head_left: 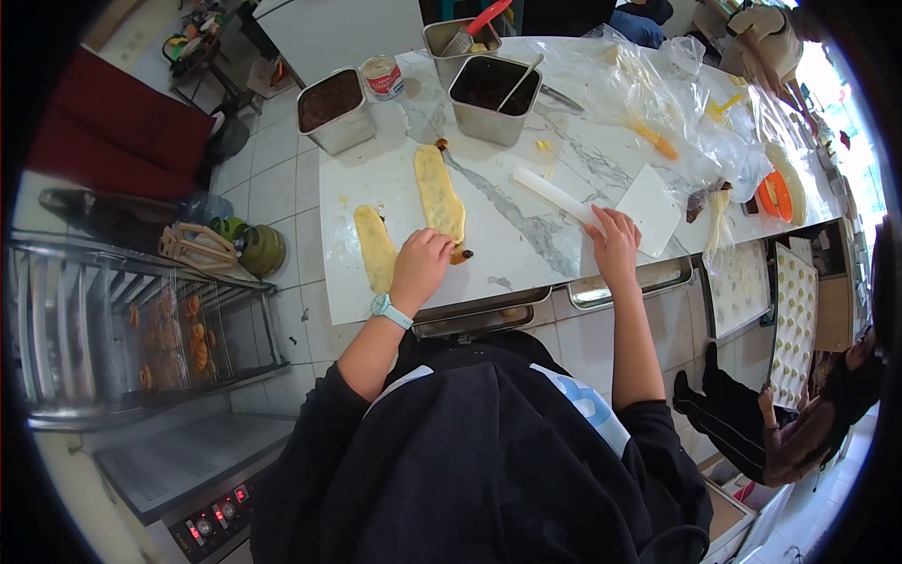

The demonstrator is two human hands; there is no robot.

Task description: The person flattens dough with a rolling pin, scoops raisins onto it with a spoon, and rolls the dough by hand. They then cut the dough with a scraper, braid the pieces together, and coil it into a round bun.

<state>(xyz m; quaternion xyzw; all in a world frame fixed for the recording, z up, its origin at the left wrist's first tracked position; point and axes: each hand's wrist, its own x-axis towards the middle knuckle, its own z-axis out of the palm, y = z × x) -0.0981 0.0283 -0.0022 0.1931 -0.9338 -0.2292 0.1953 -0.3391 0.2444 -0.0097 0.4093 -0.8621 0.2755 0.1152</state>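
Observation:
My left hand, with a light blue watch on the wrist, pinches the near end of a flat yellow dough strip. Small dark bits of filling show beside that end and at the far end. A second dough strip lies to the left, partly behind my left hand. My right hand has its fingers bent over the near end of a white rolling pin, which lies slantwise on the marbled table. A white flat dough scraper is just right of that hand.
Metal tins of dark filling and a can stand at the back. Clear plastic bags cover the back right. A rack with baked goods is left. At right, another person is beside a tray of dough pieces.

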